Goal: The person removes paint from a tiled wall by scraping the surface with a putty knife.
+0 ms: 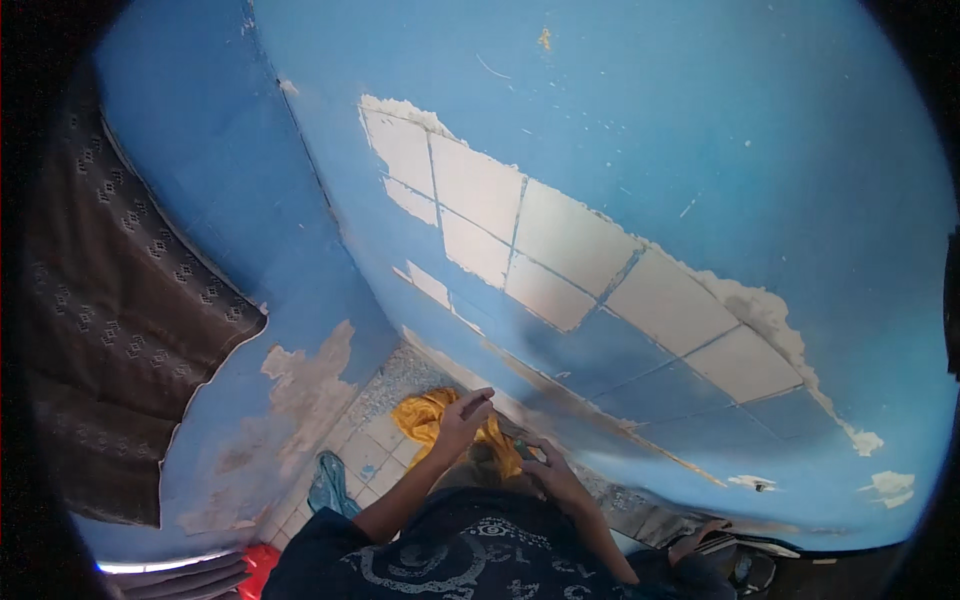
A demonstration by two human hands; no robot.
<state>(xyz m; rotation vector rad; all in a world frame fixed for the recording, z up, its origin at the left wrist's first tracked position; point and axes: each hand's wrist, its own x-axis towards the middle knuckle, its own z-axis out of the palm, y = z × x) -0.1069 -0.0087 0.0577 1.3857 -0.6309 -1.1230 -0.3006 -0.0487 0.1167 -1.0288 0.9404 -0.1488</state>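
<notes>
Currently | left hand [466,420] above yellow cloth [421,411] | right hand [550,474] near blue wall [700,150] | both grips unclear

From my remote seat I make out a small dark-green piece [523,451] in the right hand [550,474] (too small for me to tell its shape). A yellow-orange cloth [424,409] lies crumpled beneath the left hand [467,414], partly hidden by it, its loose folds reaching between both hands.

A dark navy short-sleeved T-shirt [455,530] carries pale grey curling motifs [425,578]. The left hand [467,413] and right hand [550,472] are bare.
</notes>
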